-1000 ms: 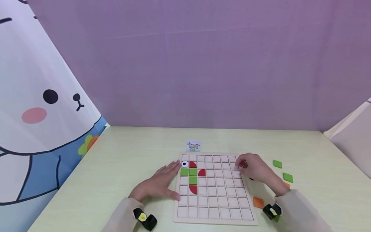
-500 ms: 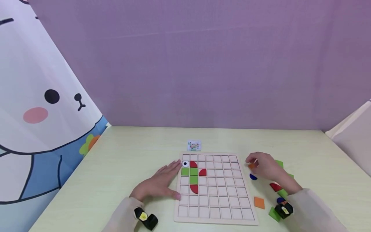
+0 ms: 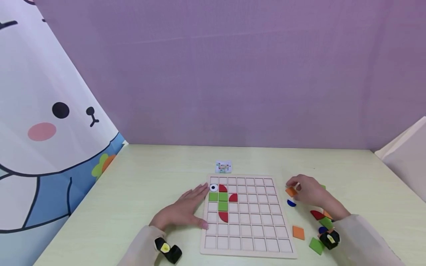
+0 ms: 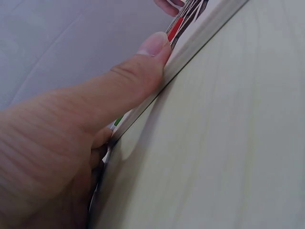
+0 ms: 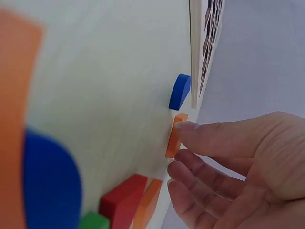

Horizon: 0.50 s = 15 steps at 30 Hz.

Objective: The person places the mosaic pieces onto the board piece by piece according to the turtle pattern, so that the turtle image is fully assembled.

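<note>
Spread along the left edge of the white grid board (image 3: 246, 253), my left hand (image 3: 181, 211) has its fingers straight and its thumb on the rim; the left wrist view shows that thumb (image 4: 128, 81) on the edge. My right hand (image 3: 307, 190), right of the board, pinches an orange tile (image 3: 291, 191) low at the tabletop. In the right wrist view the thumb overlaps this orange tile (image 5: 174, 138). On the board are a white eye piece (image 3: 213, 188), several green squares (image 3: 223, 206) and several red quarter-round pieces (image 3: 223, 217). A blue half-round piece (image 3: 291, 203) lies below my right hand.
A small picture card (image 3: 223, 166) lies behind the board. Right of the board are another orange tile (image 3: 298, 232), a green tile (image 3: 316, 245), a red piece (image 3: 317, 214) and other pieces, some partly under my right forearm. A purple cloth (image 3: 246, 74) stands behind the table.
My right hand has moved from the board's upper right edge to the right, onto the table. The orange tile at its fingertips has come into view and shifted slightly right. My left hand has stayed in place.
</note>
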Tool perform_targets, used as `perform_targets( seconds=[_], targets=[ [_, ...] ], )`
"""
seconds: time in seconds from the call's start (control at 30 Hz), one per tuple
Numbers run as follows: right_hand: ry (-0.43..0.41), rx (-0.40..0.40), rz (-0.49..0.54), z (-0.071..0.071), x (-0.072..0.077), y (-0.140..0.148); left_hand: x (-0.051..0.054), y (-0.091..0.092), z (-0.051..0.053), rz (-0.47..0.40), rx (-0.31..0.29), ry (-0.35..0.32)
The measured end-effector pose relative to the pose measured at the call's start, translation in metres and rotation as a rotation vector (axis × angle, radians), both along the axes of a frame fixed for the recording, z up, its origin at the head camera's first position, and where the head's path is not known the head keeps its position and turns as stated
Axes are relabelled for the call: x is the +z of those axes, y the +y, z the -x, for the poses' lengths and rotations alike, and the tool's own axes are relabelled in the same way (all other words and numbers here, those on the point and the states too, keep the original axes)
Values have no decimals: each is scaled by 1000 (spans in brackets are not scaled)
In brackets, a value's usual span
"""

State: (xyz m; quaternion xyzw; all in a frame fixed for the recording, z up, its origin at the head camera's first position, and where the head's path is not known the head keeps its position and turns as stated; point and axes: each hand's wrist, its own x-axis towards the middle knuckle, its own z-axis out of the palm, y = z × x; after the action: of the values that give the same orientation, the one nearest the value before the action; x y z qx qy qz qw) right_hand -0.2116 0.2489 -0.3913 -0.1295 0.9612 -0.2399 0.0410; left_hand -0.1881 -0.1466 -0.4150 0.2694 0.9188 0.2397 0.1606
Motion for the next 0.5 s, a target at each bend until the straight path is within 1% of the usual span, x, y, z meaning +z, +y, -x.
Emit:
perform_targets(
  seconds=[0.27,0.5],
  targets=[
    [-5,5,-22,2,-2,1,0,0,1,5,-8,13],
    [-72,-18,-14,0,-1,1,1,0,0,2,-5,4]
  ],
)
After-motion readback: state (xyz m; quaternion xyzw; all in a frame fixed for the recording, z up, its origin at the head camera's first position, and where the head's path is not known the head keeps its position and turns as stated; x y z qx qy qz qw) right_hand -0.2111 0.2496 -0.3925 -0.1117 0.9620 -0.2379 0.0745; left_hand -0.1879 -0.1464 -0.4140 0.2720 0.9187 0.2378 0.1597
